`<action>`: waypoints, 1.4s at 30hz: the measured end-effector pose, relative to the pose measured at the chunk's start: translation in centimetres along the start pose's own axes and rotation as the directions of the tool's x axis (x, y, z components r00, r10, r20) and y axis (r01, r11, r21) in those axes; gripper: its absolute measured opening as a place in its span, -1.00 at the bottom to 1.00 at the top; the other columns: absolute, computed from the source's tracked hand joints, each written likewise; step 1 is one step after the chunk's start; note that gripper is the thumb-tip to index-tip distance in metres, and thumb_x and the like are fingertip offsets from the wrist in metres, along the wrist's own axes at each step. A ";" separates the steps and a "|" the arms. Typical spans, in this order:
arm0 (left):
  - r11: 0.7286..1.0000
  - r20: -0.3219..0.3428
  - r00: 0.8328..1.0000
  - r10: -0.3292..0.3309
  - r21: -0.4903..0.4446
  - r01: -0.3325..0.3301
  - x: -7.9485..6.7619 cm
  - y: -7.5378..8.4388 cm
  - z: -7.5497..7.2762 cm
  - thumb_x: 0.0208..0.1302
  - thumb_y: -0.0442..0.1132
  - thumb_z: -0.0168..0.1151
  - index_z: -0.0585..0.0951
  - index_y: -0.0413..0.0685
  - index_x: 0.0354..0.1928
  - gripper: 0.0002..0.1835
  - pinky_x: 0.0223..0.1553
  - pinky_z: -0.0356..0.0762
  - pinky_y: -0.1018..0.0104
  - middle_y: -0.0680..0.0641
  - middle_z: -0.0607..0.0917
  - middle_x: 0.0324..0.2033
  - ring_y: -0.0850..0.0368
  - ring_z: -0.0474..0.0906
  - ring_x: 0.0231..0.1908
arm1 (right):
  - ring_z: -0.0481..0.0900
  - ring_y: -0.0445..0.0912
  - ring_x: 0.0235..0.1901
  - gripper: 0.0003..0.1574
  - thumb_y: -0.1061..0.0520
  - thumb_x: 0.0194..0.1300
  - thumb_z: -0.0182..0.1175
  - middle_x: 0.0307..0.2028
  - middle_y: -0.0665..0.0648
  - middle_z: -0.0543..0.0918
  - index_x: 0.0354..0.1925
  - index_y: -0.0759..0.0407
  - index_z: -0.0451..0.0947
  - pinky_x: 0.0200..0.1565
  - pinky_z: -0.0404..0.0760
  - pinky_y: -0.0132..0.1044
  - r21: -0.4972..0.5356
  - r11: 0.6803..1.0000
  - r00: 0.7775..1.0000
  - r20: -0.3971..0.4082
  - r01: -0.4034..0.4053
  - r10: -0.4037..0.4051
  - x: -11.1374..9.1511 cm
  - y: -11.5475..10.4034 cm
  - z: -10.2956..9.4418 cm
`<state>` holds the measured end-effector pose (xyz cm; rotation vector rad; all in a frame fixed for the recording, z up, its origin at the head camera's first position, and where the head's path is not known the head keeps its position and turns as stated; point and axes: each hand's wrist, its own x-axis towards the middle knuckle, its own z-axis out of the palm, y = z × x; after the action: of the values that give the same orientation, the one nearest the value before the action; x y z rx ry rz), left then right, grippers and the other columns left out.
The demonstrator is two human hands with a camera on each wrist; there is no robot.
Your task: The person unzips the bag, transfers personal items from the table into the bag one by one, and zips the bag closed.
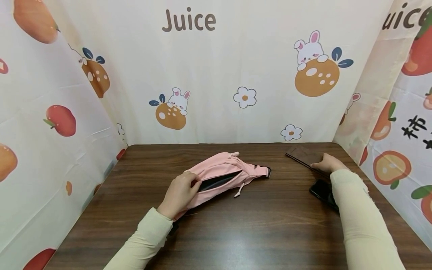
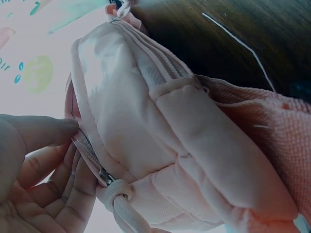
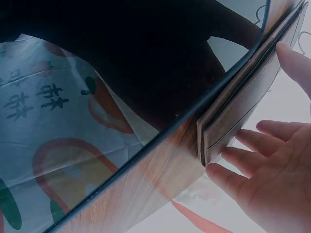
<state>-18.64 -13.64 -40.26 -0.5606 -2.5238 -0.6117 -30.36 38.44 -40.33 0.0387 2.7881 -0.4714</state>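
Note:
A pink waist bag lies on the table in the head view, its long front pocket gaping and dark inside. My left hand pinches the pocket's edge between thumb and fingers. In the left wrist view, a zipper pull with a cord loop sits by those fingers. At the right back lies a flat brown wallet. My right hand is at its right side. In the right wrist view, the spread, fairly straight fingers meet the edge of the wallet, and the thumb lies against it.
A black phone lies nearer than the wallet, partly under the right forearm; its dark glossy face fills much of the right wrist view. The brown wooden table is bounded by a printed curtain behind and at both sides.

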 end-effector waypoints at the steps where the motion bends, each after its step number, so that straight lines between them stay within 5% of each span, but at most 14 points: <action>1: 1.000 0.000 1.000 -0.001 0.001 0.001 0.0 0.0 0.0 0.12 -0.34 0.40 0.66 -0.06 -0.48 -0.90 -0.36 0.57 0.21 -0.01 0.64 -0.48 0.15 0.54 -0.48 | 0.08 0.61 0.25 0.11 -0.11 0.37 0.04 0.25 0.83 -0.02 0.27 0.85 -0.16 0.25 0.22 0.36 -0.001 1.000 1.000 0.008 -0.006 0.006 0.0 0.0 0.0; 24: 1.000 0.024 1.000 -0.003 -0.004 0.003 0.0 0.0 -0.1 0.12 -0.35 0.40 0.69 -0.05 -0.44 -0.93 -0.35 0.59 0.19 0.00 0.67 -0.45 0.15 0.58 -0.45 | 0.08 0.67 0.15 0.24 -0.35 0.33 0.07 0.14 0.90 0.03 0.20 0.84 0.05 0.17 0.28 0.40 -0.032 0.999 0.999 -0.021 -0.036 0.036 -0.3 0.4 0.5; 42: 1.000 0.030 0.999 -0.022 0.001 0.022 0.1 0.0 -0.2 0.14 -0.31 0.40 0.69 -0.05 -0.44 -0.94 -0.33 0.60 0.16 -0.01 0.68 -0.44 0.12 0.60 -0.44 | 0.36 0.58 -0.05 0.01 -0.16 0.25 0.21 0.00 0.83 0.23 0.13 0.78 0.24 -0.01 0.43 0.31 -0.059 0.996 0.993 -0.102 -0.073 0.067 -1.0 -0.3 -0.6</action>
<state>-18.68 -13.74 -40.06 -0.5465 -2.5615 -0.6141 -29.58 38.32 -39.40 0.1497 2.8864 -0.3749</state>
